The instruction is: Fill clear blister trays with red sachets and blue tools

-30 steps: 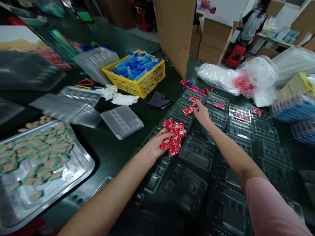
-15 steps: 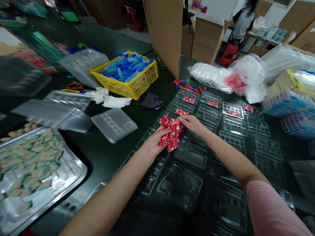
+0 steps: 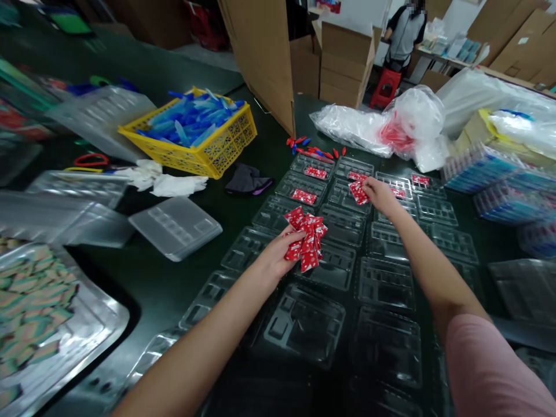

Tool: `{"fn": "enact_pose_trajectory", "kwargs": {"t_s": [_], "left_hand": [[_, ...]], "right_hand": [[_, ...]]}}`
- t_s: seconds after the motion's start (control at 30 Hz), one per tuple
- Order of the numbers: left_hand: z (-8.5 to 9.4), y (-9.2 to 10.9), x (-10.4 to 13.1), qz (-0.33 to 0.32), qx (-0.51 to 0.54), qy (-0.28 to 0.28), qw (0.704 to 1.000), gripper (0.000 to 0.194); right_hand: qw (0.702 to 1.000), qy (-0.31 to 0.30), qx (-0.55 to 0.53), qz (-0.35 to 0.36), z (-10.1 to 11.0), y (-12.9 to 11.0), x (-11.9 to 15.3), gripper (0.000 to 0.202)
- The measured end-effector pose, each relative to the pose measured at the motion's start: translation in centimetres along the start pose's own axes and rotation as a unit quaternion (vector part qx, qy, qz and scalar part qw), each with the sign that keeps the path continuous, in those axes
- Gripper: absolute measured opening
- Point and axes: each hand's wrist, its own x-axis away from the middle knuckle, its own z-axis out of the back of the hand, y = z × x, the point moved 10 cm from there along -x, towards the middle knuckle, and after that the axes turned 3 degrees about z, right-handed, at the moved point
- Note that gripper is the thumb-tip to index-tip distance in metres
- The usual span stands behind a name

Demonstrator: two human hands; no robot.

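My left hand point(image 3: 280, 253) is closed around a bunch of small red packets point(image 3: 309, 238) with white spots, above the clear plastic trays. Farther off to the right, my right hand point(image 3: 379, 196) pinches a single red packet point(image 3: 358, 191) over the second column of trays. Rows of clear blister trays point(image 3: 387, 282) with moulded compartments cover the table below both hands. In the far trays lie several red packets, such as one packet point(image 3: 315, 172) in the back left tray and another packet point(image 3: 304, 197) just in front of it.
A yellow basket point(image 3: 208, 159) of blue plastic pieces stands left, behind stacked clear covers point(image 3: 176, 227). A metal tray point(image 3: 104, 324) with striped pieces lies near left. Plastic bags point(image 3: 347, 128) and stacked blue-white packs point(image 3: 469, 168) lie right. A person point(image 3: 406, 35) is in the background.
My right hand has moved away from the bunch, forward and right, carrying one red packet. My left hand still holds the bunch. The whole view has shifted somewhat to the right.
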Motion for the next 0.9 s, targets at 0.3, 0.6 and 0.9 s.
{"fn": "enact_pose_trajectory", "kwargs": {"t_s": [0.3,0.6,0.9], "left_hand": [[0.7,0.0,-0.7,-0.001,-0.012,0.003,1.0,0.04],[-1.9,-1.2,-1.4,-0.004,-0.017,0.015,1.0,0.037],[-6.6,-5.1,-1.6,0.047,-0.065,0.011,0.997,0.045]], "right_hand": [[0.962,-0.175,0.21,-0.019,-4.2,3.7,-1.7,0.013],[0.943,-0.163,-0.29,-0.015,-6.9,-5.9,5.6,0.019],[0.875,-0.048,-0.447,-0.183,-3.5,-2.7,10.5,0.035]]}}
